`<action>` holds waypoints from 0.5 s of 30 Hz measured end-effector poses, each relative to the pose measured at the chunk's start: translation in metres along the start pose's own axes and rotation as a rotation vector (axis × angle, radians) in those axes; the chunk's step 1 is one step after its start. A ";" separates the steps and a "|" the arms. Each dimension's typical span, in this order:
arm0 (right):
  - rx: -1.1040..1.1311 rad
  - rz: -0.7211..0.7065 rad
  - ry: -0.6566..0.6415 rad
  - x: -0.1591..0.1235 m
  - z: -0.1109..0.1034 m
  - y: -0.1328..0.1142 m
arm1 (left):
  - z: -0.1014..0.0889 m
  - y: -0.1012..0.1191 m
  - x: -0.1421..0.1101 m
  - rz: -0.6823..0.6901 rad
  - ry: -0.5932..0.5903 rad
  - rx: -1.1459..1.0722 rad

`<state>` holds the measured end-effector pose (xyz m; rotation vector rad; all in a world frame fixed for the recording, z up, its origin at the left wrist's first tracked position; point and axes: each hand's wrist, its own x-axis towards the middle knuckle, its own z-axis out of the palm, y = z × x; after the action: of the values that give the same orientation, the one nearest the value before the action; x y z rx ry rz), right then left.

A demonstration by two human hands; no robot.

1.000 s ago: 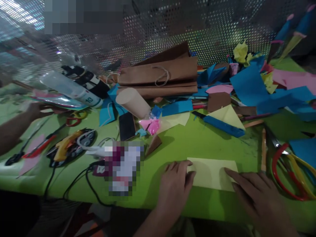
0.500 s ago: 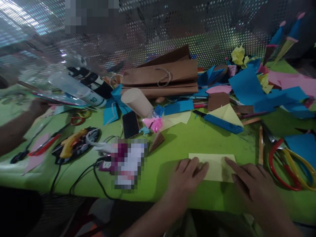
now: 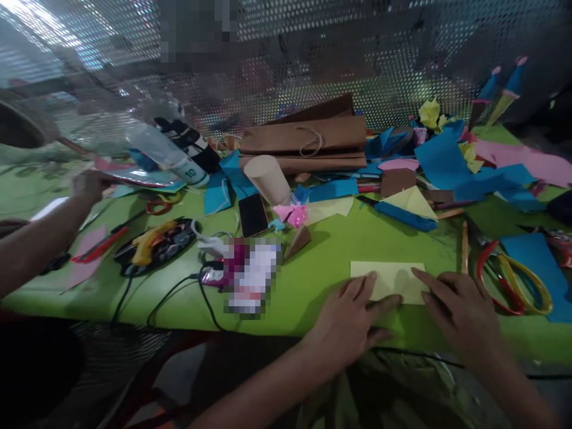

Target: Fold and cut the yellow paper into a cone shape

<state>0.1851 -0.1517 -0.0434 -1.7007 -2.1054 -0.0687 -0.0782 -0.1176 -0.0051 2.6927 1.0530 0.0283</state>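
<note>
A pale yellow rectangle of paper [image 3: 397, 277] lies flat on the green tabletop in front of me. My left hand [image 3: 348, 316] rests over its left end, fingers stretched and thumb apart along the near edge. At the opposite end, my right hand [image 3: 467, 313] touches the paper with its index fingertip, the other fingers loosely bent. Neither hand grasps anything. To the right of my right hand are scissors [image 3: 536, 283] with red and yellow handles and a wooden pencil-like stick [image 3: 465, 247]. A blue box cutter [image 3: 406, 215] lies beyond the paper.
Left of my hands lie a phone [image 3: 257, 277], a power strip [image 3: 221, 274] with cables and a yellow glue gun [image 3: 149, 241]. A brown paper bag [image 3: 304, 140] and blue paper scraps [image 3: 442, 158] line the back. Another person's arm [image 3: 49, 232] reaches in at left.
My left hand has shifted right over the paper, its thumb now spread toward the middle of the near edge. The right hand stays at the right end. The camera view has moved slightly.
</note>
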 end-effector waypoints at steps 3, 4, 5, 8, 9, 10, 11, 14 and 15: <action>0.017 -0.069 0.048 -0.008 -0.005 -0.024 | 0.005 -0.002 -0.001 0.023 0.016 0.018; 0.042 -0.125 0.017 -0.012 -0.004 -0.033 | 0.007 -0.003 -0.001 0.028 0.022 0.024; 0.063 -0.175 -0.026 -0.016 -0.004 -0.042 | 0.009 -0.003 -0.002 0.031 0.027 0.029; 0.061 -0.234 -0.103 -0.026 0.002 -0.058 | 0.013 -0.004 -0.004 0.036 0.045 0.035; 0.042 -0.230 -0.098 -0.029 0.004 -0.058 | 0.014 -0.004 -0.005 0.038 0.054 0.032; 0.019 -0.225 -0.083 -0.031 0.005 -0.056 | 0.016 -0.005 -0.006 0.038 0.064 0.027; -0.003 -0.221 -0.066 -0.034 0.005 -0.053 | 0.017 -0.006 -0.008 0.039 0.074 0.021; -0.046 -0.204 -0.037 -0.041 0.004 -0.039 | 0.021 -0.011 -0.016 0.046 0.100 0.030; -0.052 -0.198 -0.037 -0.043 0.003 -0.035 | 0.022 -0.014 -0.019 0.041 0.108 0.041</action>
<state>0.1577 -0.1989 -0.0533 -1.5271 -2.3131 -0.1526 -0.0993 -0.1256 -0.0281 2.7770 1.0395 0.1623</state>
